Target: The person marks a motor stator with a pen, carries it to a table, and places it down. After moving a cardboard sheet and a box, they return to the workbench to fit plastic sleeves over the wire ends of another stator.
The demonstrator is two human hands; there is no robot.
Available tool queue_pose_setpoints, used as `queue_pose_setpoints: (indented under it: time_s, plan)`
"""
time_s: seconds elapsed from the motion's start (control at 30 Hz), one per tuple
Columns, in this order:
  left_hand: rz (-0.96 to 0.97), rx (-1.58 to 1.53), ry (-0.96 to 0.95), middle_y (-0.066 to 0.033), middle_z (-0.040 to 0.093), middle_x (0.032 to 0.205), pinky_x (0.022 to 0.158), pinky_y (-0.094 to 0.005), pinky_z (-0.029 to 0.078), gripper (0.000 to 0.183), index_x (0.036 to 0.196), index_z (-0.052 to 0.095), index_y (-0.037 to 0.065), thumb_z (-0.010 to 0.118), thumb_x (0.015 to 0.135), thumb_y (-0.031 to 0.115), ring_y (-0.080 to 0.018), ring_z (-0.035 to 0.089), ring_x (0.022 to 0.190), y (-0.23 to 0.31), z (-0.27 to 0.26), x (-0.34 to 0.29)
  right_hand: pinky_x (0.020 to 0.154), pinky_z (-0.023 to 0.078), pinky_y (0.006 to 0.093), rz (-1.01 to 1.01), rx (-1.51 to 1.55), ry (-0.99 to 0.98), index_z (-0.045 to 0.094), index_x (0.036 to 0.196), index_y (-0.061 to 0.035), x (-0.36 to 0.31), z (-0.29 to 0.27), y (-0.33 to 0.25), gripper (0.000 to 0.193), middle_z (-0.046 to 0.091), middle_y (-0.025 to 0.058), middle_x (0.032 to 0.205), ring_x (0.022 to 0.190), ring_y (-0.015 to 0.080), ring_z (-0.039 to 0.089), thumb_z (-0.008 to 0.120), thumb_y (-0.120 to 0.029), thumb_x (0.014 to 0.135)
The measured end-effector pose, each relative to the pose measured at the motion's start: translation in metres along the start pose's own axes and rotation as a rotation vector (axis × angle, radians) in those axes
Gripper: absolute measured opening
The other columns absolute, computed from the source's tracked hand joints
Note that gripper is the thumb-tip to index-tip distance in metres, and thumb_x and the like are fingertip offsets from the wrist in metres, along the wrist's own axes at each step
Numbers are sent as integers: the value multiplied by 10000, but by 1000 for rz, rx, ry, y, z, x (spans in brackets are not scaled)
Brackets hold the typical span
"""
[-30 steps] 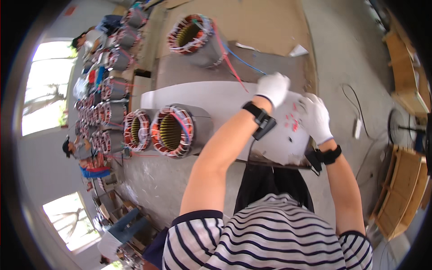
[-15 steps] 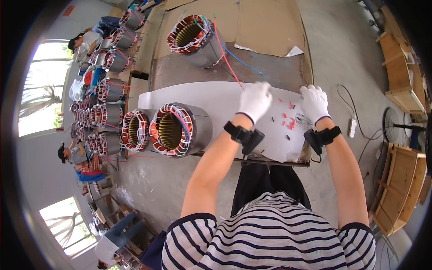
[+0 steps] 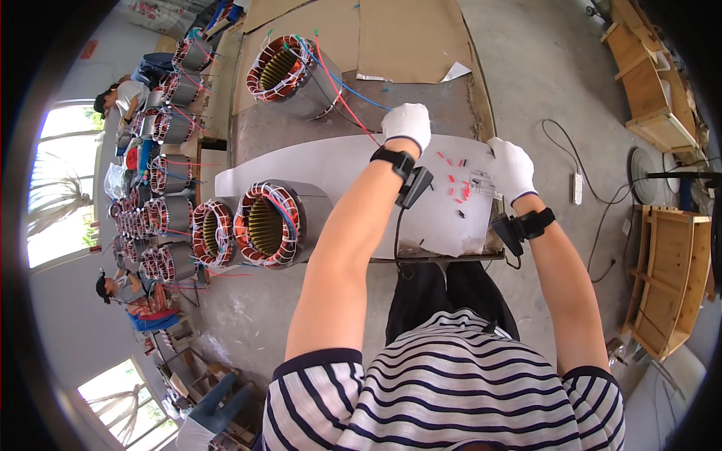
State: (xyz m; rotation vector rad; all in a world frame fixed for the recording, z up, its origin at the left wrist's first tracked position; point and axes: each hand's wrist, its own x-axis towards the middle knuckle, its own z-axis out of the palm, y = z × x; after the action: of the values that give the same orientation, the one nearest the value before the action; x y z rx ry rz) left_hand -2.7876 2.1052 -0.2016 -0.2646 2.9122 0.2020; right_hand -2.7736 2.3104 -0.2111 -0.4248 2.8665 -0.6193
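Observation:
My left hand point(image 3: 407, 125), in a white glove, is closed around red and blue wires point(image 3: 353, 105) that run from a wound motor stator point(image 3: 282, 74) standing at the far side of the bench. In its own white glove, my right hand point(image 3: 511, 168) rests fingers-down on the white sheet point(image 3: 331, 165), beside a small clear bag point(image 3: 481, 183) and scattered red and black sleeve pieces point(image 3: 455, 188). A second stator point(image 3: 268, 224) lies on its side at the sheet's left, a smaller one point(image 3: 211, 232) next to it.
Rows of more stators point(image 3: 162, 173) fill the left side, where two other people point(image 3: 120, 98) sit. Cardboard sheets point(image 3: 406, 37) cover the far bench. A power strip point(image 3: 577, 188) with cable, a fan point(image 3: 645, 174) and wooden crates point(image 3: 665, 278) stand on the floor at right.
My left hand has moved left and away from the right hand, pulling the stator's wires. The right hand has stayed on the sheet near the bag.

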Motion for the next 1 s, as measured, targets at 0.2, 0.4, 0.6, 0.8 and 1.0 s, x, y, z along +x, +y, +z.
queue_pose_setpoints:
  time_s: [0.2,0.4,0.6,0.8,1.0]
  plan:
    - [456,-342,280,-116,592,1130,848,-408,486,262,953,616,55,565,804,263,-327,582,998,-5,31,-57,734,491,425,-24,170,12,671,893,-92,6,4,12,203,652,166,839,825,362,621,541,-204,785]
    - [416,-552,246,-184,498,1268,986,-434,399,409,1235,504,73,525,860,233,-375,462,1182,-7,58,-144,733,492,392,-74,359,-176,659,945,-13,21,-6,35,294,643,209,844,804,371,621,574,-221,755]
    - [-284,-36,449,-236,409,1344,1075,-462,269,547,1322,401,10,535,872,290,-404,365,1265,-48,93,-169,656,484,363,-214,347,-452,633,959,53,47,-18,32,340,621,202,734,676,283,616,581,-223,768]
    - [219,-287,430,-238,374,1369,1079,-465,263,583,1314,385,-16,569,844,278,-402,340,1281,26,84,-120,648,470,339,18,460,-601,616,988,69,42,-16,35,338,636,160,759,673,230,599,585,-209,797]
    - [570,-448,203,-194,415,1342,1067,-455,293,474,1260,454,8,555,828,175,-393,380,1243,36,74,-129,740,473,325,-112,537,-282,620,971,65,6,-4,46,315,657,181,837,765,256,623,582,-205,812]
